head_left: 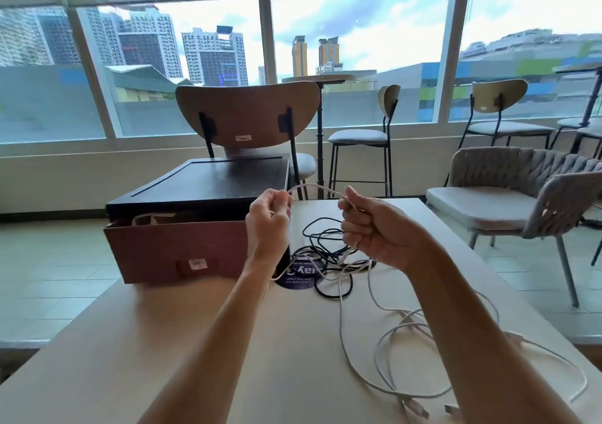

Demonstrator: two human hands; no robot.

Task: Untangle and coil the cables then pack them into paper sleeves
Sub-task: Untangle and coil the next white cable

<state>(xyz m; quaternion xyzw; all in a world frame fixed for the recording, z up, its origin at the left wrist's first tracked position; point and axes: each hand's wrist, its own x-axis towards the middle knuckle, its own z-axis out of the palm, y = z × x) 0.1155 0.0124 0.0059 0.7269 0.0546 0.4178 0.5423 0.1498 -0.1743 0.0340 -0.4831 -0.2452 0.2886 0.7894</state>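
Nearest the camera, well to the right of the wooden box (pixel 176 244) and closer than it, loose white cables (pixel 412 319) lie in wide overlapping loops on the pale desk (pixel 163 342), with plug ends at the near edge. Strands run from them up to a tangle just to the right of the box. There a dark cable (pixel 327 244) is knotted in loops with white ones, partly over a round purple sticker (pixel 301 275) at the box's near right corner. Both forearms reach over the desk and cover part of that tangle.

The hands are raised above the desk at the box's right side, near each other but apart. The left hand (pixel 268 225), in front of the box's right end, has its fingers curled and pinches a white cable (pixel 317 188) between thumb and fingertips. The cable hangs from it past the wrist toward the sticker. The right hand (pixel 368 225), further right of the box, is closed in a fist round the same cable, which arches in a short bow between the two hands.

The box has a dark top and a reddish drawer standing out toward the camera, and brown paper (pixel 151 218) shows in the drawer's gap. Behind the box stands a chair (pixel 247 114) with a curved wooden back. Further right of the box are bar stools (pixel 361 137) and a woven grey armchair (pixel 521 195), and beyond them tall windows (pixel 358 33) onto city towers.
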